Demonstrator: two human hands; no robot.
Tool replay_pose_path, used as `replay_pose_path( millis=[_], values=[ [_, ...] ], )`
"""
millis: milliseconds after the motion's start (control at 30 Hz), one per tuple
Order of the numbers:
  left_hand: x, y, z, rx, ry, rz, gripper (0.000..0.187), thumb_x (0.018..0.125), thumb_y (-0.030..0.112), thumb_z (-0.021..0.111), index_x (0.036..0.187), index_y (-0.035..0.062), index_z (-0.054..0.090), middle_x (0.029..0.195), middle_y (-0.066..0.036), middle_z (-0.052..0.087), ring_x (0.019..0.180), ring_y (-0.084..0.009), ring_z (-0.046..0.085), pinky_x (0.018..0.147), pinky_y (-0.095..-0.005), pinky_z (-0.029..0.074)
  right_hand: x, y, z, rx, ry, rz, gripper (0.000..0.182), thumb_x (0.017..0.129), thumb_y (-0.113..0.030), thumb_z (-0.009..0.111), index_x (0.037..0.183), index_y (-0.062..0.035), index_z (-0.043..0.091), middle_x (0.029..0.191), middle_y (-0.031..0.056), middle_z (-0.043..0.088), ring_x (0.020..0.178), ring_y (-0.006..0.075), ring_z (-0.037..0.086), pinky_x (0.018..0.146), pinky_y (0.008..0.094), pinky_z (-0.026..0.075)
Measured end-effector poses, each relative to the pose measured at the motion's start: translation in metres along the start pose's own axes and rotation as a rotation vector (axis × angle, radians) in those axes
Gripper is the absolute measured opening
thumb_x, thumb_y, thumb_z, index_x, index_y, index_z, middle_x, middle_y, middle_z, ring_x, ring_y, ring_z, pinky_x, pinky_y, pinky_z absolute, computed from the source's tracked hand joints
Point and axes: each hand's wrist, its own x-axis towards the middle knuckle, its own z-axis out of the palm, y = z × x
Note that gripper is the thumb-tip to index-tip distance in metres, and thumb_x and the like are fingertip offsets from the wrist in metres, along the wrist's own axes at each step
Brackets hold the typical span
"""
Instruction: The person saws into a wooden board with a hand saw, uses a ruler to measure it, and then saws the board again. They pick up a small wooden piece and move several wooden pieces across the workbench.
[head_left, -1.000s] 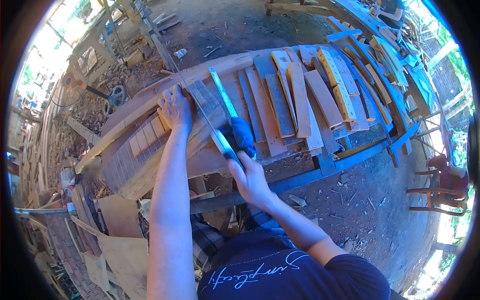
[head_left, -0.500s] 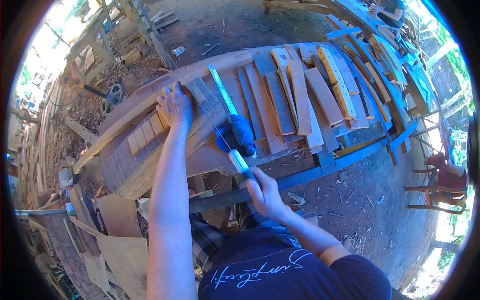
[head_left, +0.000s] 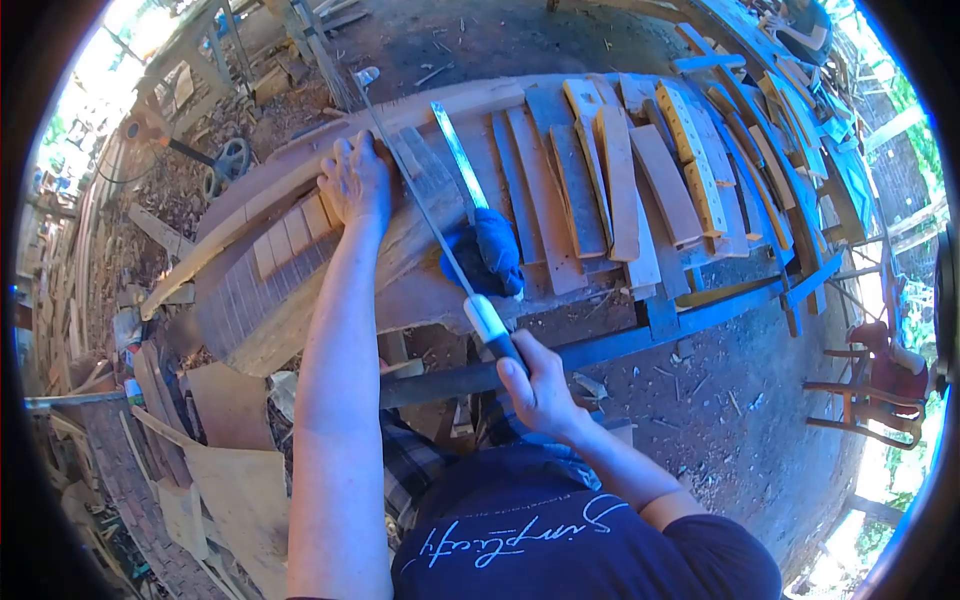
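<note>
In the head view, my right hand (head_left: 545,385) is wrapped round the handle of a hand saw (head_left: 487,318), white at the front and dark behind. Its long thin blade, seen nearly edge-on, runs away from me across the wood, just right of my left hand (head_left: 357,182). That hand presses on a wooden workpiece (head_left: 425,175), its fingers bent over the far edge. Small light wood blocks (head_left: 295,235) sit in a row left of my wrist. Right of the blade lie a shiny metal ruler (head_left: 459,155) and a bundled dark blue cloth (head_left: 497,250).
Several boards and strips (head_left: 620,185) cover the right of the workbench, among them a yellowish holed piece (head_left: 693,160). A dark rail (head_left: 600,352) runs along its near edge. A wooden chair (head_left: 870,385) stands right. Another person (head_left: 805,25) is at the upper right.
The view has shifted a little. The saw has slid slightly back toward me relative to the bench, and more of its blade's side shows. My left hand stays on the workpiece.
</note>
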Motion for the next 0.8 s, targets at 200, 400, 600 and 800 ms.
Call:
replay_pose_path(
  millis=[200, 400, 600, 800],
  values=[
    [0.001, 0.005, -0.017, -0.028, -0.016, -0.007, 0.024, 0.092, 0.026, 0.051, 0.109, 0.0177, 0.064, 0.106, -0.010, 0.056, 0.101, -0.0331, 0.053, 0.086, -0.0476, 0.041, 0.032, 0.001, 0.014, 0.010, 0.029, 0.034, 0.041, 0.096, -0.040, 0.055, 0.090, 0.0000, 0.052, 0.071, 0.0144, 0.052, 0.065, 0.0260, 0.053, 0.063, 0.0389, 0.044],
    [0.006, 0.008, -0.014, -0.020, -0.064, -0.023, 0.023, 0.093, 0.029, 0.051, 0.105, 0.0163, 0.066, 0.107, -0.010, 0.057, 0.103, -0.0328, 0.053, 0.086, -0.0483, 0.041, 0.032, -0.008, 0.007, 0.001, 0.018, 0.075, 0.042, 0.097, -0.041, 0.055, 0.090, 0.0003, 0.052, 0.072, 0.0156, 0.054, 0.067, 0.0282, 0.056, 0.063, 0.0402, 0.044],
    [0.002, 0.008, -0.017, -0.064, -0.023, 0.027, 0.024, 0.094, 0.031, 0.051, 0.105, 0.0139, 0.065, 0.105, -0.010, 0.058, 0.102, -0.0333, 0.054, 0.085, -0.0494, 0.042, 0.095, -0.015, 0.034, -0.035, 0.070, -0.014, 0.037, 0.096, -0.035, 0.056, 0.088, 0.0006, 0.050, 0.073, 0.0192, 0.054, 0.068, 0.0334, 0.055, 0.062, 0.0422, 0.043],
    [0.005, -0.001, 0.001, -0.014, -0.017, 0.023, 0.023, 0.093, 0.032, 0.052, 0.101, 0.0130, 0.063, 0.106, -0.009, 0.059, 0.103, -0.0330, 0.055, 0.085, -0.0496, 0.042, 0.022, 0.003, 0.014, -0.016, 0.034, 0.024, 0.035, 0.095, -0.033, 0.058, 0.089, 0.0000, 0.050, 0.074, 0.0212, 0.054, 0.070, 0.0379, 0.055, 0.064, 0.0441, 0.043]
  ],
)
